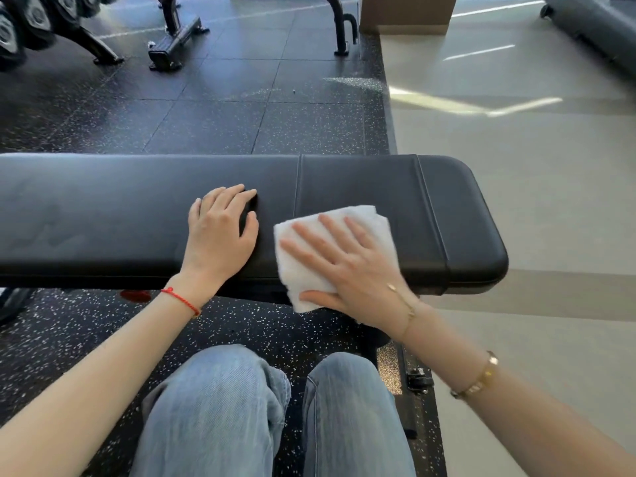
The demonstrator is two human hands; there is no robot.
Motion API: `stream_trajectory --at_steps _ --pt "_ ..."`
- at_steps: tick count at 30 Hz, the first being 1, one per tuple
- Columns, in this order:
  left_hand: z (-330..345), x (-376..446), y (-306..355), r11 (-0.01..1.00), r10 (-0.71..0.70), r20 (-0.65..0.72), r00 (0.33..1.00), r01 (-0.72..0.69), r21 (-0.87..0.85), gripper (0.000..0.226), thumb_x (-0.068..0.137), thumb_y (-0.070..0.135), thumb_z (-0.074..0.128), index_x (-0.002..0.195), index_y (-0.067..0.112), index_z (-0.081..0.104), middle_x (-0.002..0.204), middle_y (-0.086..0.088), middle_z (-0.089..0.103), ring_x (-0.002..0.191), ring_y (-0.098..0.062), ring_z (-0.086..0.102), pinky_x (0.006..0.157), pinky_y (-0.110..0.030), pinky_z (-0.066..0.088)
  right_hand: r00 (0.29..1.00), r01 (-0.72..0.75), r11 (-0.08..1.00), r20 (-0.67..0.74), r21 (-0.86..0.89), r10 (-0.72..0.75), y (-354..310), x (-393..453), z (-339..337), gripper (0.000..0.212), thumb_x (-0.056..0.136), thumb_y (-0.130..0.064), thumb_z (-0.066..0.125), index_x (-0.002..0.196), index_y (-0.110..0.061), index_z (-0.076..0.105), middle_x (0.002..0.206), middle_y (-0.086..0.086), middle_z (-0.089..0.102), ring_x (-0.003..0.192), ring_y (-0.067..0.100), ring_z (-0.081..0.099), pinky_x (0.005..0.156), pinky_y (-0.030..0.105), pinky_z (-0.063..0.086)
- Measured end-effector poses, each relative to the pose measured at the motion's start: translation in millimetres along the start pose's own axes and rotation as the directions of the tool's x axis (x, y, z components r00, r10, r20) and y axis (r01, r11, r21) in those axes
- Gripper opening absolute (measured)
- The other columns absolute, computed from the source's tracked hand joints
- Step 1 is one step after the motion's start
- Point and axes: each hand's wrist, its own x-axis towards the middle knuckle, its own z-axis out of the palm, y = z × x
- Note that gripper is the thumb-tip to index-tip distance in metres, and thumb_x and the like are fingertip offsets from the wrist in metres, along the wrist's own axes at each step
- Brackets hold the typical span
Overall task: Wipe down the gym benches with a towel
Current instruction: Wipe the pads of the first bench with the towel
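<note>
1. Head view looks down on a black padded gym bench (361, 180) running across the picture, its rounded end to the right.
2. A white folded towel (358, 222) lies on the pad toward that right end, its near corner hanging over the bench's front edge.
3. The right hand (347, 266) lies flat on the towel with fingers straight and spread, pressing it to the pad; the thumb sits at the front edge.
4. The left hand (220, 232) rests palm-down on the bare pad just beside the towel, fingers loosely bent and holding nothing.
5. A red string bracelet (180, 301) circles the left wrist; a gold bracelet (476, 380) sits on the right forearm.
6. Light blue jeans (220, 407) cover the knees in the foreground, over black speckled rubber flooring (220, 125).
7. A dumbbell rack (31, 25) stands at the far left.
</note>
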Motion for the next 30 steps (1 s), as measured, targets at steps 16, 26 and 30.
stream_trajectory --at_steps 16,26,30 --pt "4 -2 4 0.999 -0.046 -0.009 0.999 0.046 -0.014 0.04 0.096 0.018 0.048 0.135 0.017 0.057 0.144 -0.003 0.053 0.139 -0.024 0.041 0.119 -0.051 0.021 0.987 -0.152 0.986 -0.044 0.065 0.155 -8 -1 5 0.073 0.095 -0.073 0.023 0.157 -0.034 0.018 0.163 -0.002 0.023 0.149 0.032 0.023 0.119 0.052 0.018" --pt "5 -2 6 0.999 -0.05 -0.016 0.999 0.051 0.016 0.041 0.095 0.019 0.049 0.136 0.017 0.056 0.145 -0.002 0.053 0.14 -0.023 0.04 0.119 -0.051 0.022 0.916 -0.397 0.847 0.101 0.353 0.388 57 69 0 0.057 0.102 -0.053 0.019 0.156 -0.039 0.01 0.166 -0.011 0.002 0.153 0.023 -0.005 0.123 0.044 -0.006" --pt "4 -1 6 0.998 -0.064 -0.027 0.998 0.064 0.02 0.041 0.093 0.02 0.051 0.133 0.018 0.058 0.142 0.0 0.055 0.139 -0.021 0.042 0.118 -0.05 0.024 0.951 -0.309 0.885 0.139 0.347 0.277 46 143 -8 0.056 0.103 -0.05 0.018 0.157 -0.038 0.007 0.166 -0.009 0.0 0.153 0.024 -0.008 0.122 0.046 -0.008"
